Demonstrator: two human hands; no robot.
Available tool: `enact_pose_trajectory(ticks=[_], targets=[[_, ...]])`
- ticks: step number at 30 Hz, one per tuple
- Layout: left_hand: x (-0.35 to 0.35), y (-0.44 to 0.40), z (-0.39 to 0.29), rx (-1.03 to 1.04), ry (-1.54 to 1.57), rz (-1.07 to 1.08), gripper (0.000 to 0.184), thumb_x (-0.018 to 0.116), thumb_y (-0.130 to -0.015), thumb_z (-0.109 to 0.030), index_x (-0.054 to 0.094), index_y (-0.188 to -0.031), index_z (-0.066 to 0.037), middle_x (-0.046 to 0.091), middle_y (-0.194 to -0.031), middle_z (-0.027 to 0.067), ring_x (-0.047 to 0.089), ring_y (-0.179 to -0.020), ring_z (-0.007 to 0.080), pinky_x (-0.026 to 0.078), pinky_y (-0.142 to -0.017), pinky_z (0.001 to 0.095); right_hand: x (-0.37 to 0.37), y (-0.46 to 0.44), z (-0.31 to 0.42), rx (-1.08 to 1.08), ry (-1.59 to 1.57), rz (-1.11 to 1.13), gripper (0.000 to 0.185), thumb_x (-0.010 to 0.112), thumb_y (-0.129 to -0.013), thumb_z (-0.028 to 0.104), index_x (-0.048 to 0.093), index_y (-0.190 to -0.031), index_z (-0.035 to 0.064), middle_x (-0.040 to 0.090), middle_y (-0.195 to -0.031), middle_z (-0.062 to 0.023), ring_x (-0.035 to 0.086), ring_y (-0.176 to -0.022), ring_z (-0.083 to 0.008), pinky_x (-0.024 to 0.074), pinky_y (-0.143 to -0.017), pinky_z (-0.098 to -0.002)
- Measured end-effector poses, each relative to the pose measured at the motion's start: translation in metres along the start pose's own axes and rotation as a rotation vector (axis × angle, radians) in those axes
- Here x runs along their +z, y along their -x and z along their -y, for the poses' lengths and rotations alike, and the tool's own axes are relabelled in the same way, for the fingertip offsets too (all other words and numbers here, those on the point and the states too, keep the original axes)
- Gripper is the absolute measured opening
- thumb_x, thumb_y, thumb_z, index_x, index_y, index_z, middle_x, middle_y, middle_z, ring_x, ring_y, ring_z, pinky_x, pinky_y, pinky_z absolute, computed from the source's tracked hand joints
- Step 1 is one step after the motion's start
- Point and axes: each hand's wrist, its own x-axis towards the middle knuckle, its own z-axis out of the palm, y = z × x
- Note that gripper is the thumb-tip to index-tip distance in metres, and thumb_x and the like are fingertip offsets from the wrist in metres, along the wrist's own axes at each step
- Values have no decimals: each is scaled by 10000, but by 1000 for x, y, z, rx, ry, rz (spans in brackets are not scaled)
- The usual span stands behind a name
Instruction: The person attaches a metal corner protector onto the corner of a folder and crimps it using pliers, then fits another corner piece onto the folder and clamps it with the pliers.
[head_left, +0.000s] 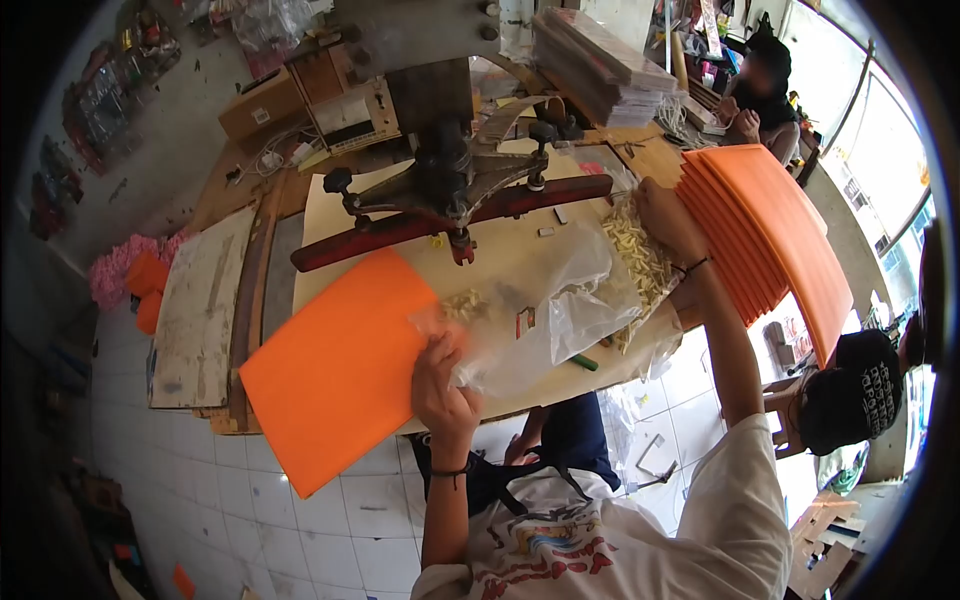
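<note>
My left hand (445, 395) is closed at the right edge of a flat orange sheet (335, 375), with its fingertips partly covered by clear plastic. The sheet lies slanted on the work table and overhangs its near edge. Touching the same hand, a crumpled clear plastic bag (570, 290) spreads across the table. My right hand (668, 218) reaches far right, fingers curled, at the top of a pile of small pale yellow pieces (640, 260). What those fingers hold is hidden. Just right of that arm is a stack of folded orange sheets (770, 225).
A machine head with a dark red bar (400, 228) hangs over the table. A green stick (583, 361) lies near the front edge. Behind are a control box (350, 115) and a plastic-wrapped stack (605, 70). Another person (765, 95) sits at the back right.
</note>
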Motion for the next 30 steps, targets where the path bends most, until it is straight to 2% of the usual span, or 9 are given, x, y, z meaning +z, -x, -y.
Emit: enact_pose_trajectory(ticks=[5, 8, 11, 16, 21, 23, 25, 27, 30], targets=[[-2, -12, 0, 74, -32, -54, 244, 476, -783, -34, 583, -1002, -16, 654, -1154, 142, 632, -1069, 369, 511, -903, 457, -37, 14, 35, -124, -69, -166, 308, 536, -978, 291, 587, -896, -2, 624, -745, -244, 624, -745, -430, 455, -661, -499], [-2, -9, -2, 71, -34, -57, 228, 479, -798, -49, 587, -996, -13, 656, -1149, 142, 638, -1054, 369, 513, -896, 458, -61, 38, 63, -169, -194, -253, 341, 576, -970, 288, 575, -831, -23, 562, -653, -214, 552, -580, -340, 436, -592, -426], [-2, -9, -2, 70, -32, -57, 216, 478, -816, -62, 589, -994, -11, 656, -1146, 142, 641, -1043, 373, 512, -895, 463, -86, 57, 93, -108, -160, -258, 345, 622, -939, 326, 600, -804, 9, 581, -625, -182, 586, -605, -361, 438, -587, -438], [-5, -13, -5, 67, -48, -62, 179, 494, -808, -44, 603, -944, -7, 671, -1097, 146, 646, -1049, 368, 514, -887, 451, -112, 62, 104, -184, -111, -447, 348, 660, -923, 327, 576, -750, 37, 559, -558, -94, 502, -470, -273, 399, -510, -377], [-3, -12, -6, 69, -68, -61, 157, 520, -808, -76, 611, -919, -12, 685, -1070, 140, 653, -1047, 358, 511, -877, 447, -162, 23, 112, -308, -72, -796, 355, 663, -926, 315, 577, -747, 21, 496, -552, -101, 379, -476, -255, 377, -511, -357], [-3, -12, -5, 59, -62, -59, 159, 526, -815, -105, 613, -914, -17, 687, -1067, 136, 654, -1045, 355, 507, -876, 448, -186, -3, 106, -350, 6, -850, 363, 638, -938, 348, 591, -776, 27, 495, -564, -127, 436, -488, -266, 393, -526, -375], [-4, -12, -6, 66, -77, -52, 167, 520, -819, -120, 611, -918, -21, 686, -1069, 133, 654, -1045, 355, 503, -878, 448, -205, -34, 95, -627, 162, -990, 346, 646, -947, 320, 561, -778, 30, 406, -600, -58, 305, -550, -112, 339, -508, -284], [-3, -12, -6, 68, -81, -47, 172, 514, -823, -133, 609, -918, -26, 685, -1069, 131, 654, -1046, 354, 501, -877, 447, -223, -76, 82, -413, -4, -919, 381, 633, -947, 375, 574, -786, 35, 448, -606, -72, 348, -513, -158, 369, -523, -316], [-2, -11, -5, 64, -89, -42, 171, 508, -830, -147, 606, -910, -32, 685, -1064, 129, 655, -1043, 349, 500, -873, 443, -232, -95, 110, -390, -89, -979, 358, 655, -901, 292, 557, -726, -5, 438, -570, -123, 423, -538, -197, 368, -537, -388]])
